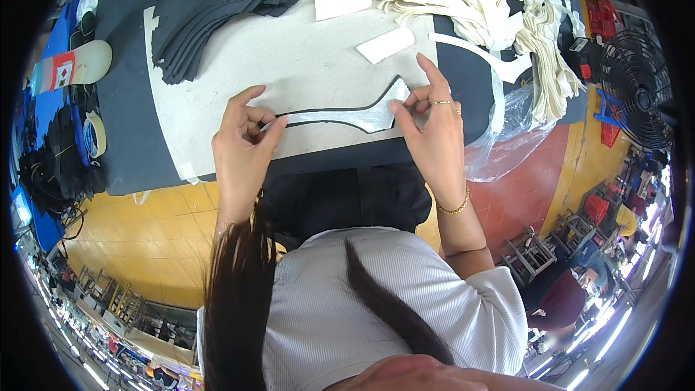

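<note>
Between my hands a curved cut piece, whitish on top with a black border, lies over the pale board. My left hand pinches its narrow left end between thumb and fingers. At the wide right end, my right hand grips the edge with thumb and fingers, its index finger raised. A fanned stack of dark cut pieces lies beyond my left hand. Past my right hand are bundles of cream cut pieces, with a single white curved strip in front of them.
Small white pieces lie at the back of the board. A bottle and a tape roll are at the left. Clear plastic hangs off the table's right edge, near a black fan. Other people sit farther off at right.
</note>
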The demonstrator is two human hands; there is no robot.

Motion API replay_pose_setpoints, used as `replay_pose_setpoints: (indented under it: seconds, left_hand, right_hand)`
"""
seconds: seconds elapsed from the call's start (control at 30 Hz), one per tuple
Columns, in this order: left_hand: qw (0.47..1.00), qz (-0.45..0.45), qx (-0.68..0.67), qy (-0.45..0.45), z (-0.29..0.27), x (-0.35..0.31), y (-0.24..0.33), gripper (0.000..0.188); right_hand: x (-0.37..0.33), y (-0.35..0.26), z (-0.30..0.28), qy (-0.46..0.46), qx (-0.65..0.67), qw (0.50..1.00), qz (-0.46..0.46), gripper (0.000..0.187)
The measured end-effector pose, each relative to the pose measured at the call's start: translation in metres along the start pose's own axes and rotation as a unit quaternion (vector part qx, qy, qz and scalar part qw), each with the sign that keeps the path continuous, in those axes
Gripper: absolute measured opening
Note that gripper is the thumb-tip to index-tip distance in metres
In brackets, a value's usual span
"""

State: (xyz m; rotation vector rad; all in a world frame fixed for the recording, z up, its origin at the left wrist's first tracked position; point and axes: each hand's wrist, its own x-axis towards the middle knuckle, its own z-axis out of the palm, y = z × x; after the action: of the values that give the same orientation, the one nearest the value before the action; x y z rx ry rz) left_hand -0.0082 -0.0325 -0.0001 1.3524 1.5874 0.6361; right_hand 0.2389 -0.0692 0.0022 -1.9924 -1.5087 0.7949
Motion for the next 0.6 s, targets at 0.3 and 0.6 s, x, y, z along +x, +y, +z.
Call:
replay_pose_setpoints:
  seconds: [0.3,0.6]
  left_hand:
    - [1.0,-0.011,0.006,-0.004,0.0,0.0,0.002,0.048]
    - [1.0,-0.015,-0.004,-0.006,0.0,0.0,0.002,0.048]
  right_hand:
    - [0.001,0.001,0.002,0.036,0.008,0.999,0.012,0.061]
    - [0.011,0.011,0.012,0.088,-0.17,0.977,-0.095,0.05]
